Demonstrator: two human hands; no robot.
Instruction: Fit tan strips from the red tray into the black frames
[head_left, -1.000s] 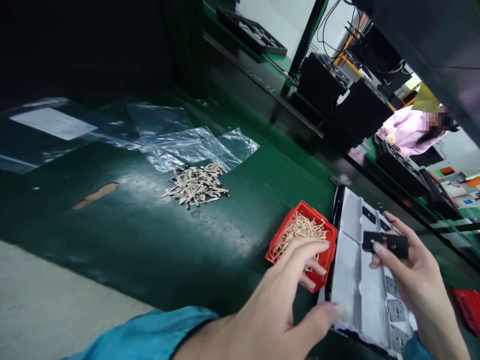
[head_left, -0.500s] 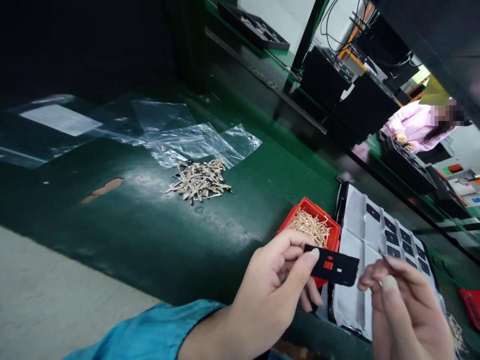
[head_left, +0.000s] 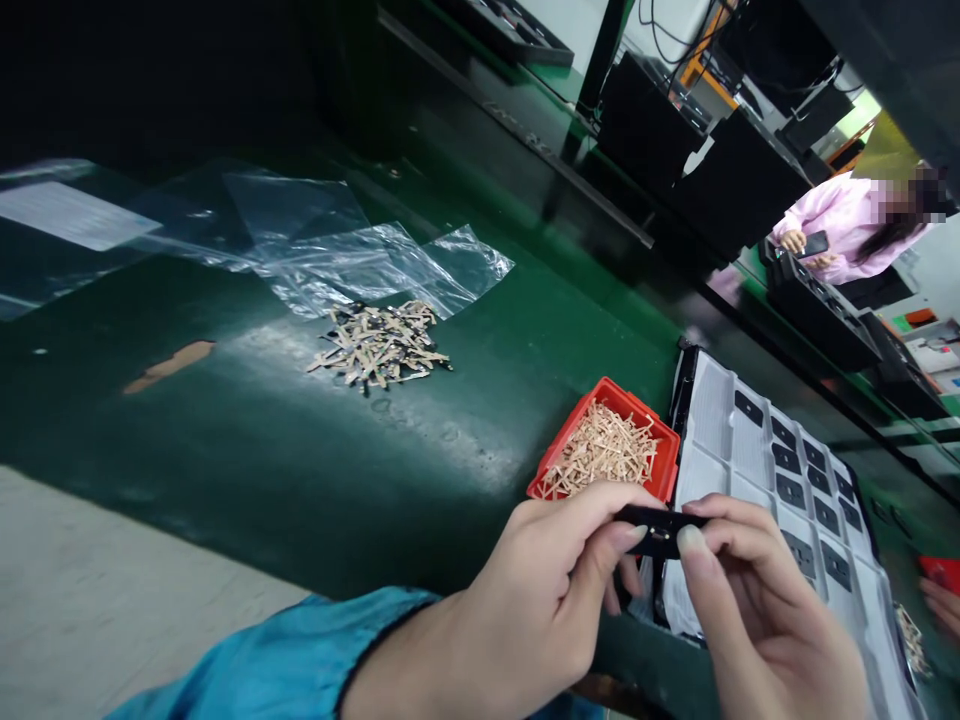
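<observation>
- Both hands, left hand [head_left: 540, 600] and right hand [head_left: 750, 610], now pinch the flat black plate [head_left: 660, 528] together; before, only the left held it.
- Just beyond the plate: square red bin [head_left: 651, 423] of thin tan strips.
- Right of the bin: ribbed white tray [head_left: 712, 410].
- Far left of the bin: loose strip pile [head_left: 379, 345] and crinkled clear bags [head_left: 375, 265] on the glossy green worktop [head_left: 262, 450].

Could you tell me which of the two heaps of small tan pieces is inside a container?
The heap in the red bin by the hands; the other heap lies loose on the green bench.
</observation>
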